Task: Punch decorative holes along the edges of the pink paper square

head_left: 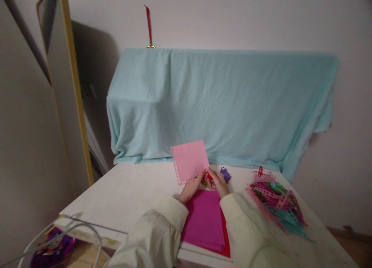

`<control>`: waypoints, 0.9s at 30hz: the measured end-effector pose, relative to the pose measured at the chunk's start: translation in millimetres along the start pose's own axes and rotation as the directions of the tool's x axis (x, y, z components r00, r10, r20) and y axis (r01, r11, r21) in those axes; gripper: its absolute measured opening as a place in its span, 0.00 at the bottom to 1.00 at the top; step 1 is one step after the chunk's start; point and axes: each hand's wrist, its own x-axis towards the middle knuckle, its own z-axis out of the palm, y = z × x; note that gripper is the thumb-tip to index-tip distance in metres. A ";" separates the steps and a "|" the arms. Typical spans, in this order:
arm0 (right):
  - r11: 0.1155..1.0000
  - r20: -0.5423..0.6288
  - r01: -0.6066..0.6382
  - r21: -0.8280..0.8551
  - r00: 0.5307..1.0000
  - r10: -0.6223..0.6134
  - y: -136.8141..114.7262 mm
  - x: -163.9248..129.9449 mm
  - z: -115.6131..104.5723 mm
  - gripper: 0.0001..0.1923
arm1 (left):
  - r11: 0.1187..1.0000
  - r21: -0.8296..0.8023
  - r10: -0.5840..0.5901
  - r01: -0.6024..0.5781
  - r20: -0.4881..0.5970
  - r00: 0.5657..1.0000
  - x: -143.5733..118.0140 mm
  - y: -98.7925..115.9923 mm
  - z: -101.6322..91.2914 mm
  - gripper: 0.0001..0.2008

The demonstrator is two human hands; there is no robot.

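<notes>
Head view: I have the pink sheet (pixel 190 161) held up over the white table (pixel 130 190), just in front of the draped blue cloth (pixel 221 101). My left hand (pixel 192 188) is curled closed, pinching the sheet's bottom edge near its right corner. My right hand (pixel 218 182) is closed round a small red punch (pixel 208 176) at that same corner; most of the tool is hidden by fingers, so I can't tell how far the paper sits in it.

Progress, as I judge it: the sheet's left edge and most of the bottom edge already carry a punched lace border; the top and right edges look plain. So roughly half the perimeter is done on this sheet.

At 3 o'clock from my hands, a heap of punched strips (pixel 276 206) in pink, green, teal and red: finished output or offcuts, can't say which. At 6 o'clock, under my wrists, a stack of magenta paper (pixel 205 221) over a red sheet (pixel 226 241), uncut. A purple punch (pixel 225 174) sits idle just at 1 o'clock of the right hand.

The sheet looks flat, stiff and uncreased, tilted slightly anticlockwise.
</notes>
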 end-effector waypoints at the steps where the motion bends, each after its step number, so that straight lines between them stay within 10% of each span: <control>1: 1.000 0.000 -0.006 0.001 1.000 0.006 -1.3 -0.4 0.6 0.25 | 1.000 0.003 0.018 -0.018 0.010 1.000 0.7 -1.1 0.4 0.29; 19: 0.998 -0.066 0.036 0.047 0.997 -0.032 0.2 2.6 -0.1 0.19 | 0.939 -0.344 0.064 -0.023 0.108 0.992 1.7 13.5 1.1 0.22; 27: 0.994 -0.032 -0.005 0.113 0.999 0.008 6.2 6.2 -2.5 0.19 | 0.972 -0.233 -0.001 0.030 0.126 0.992 -12.8 30.8 -7.2 0.22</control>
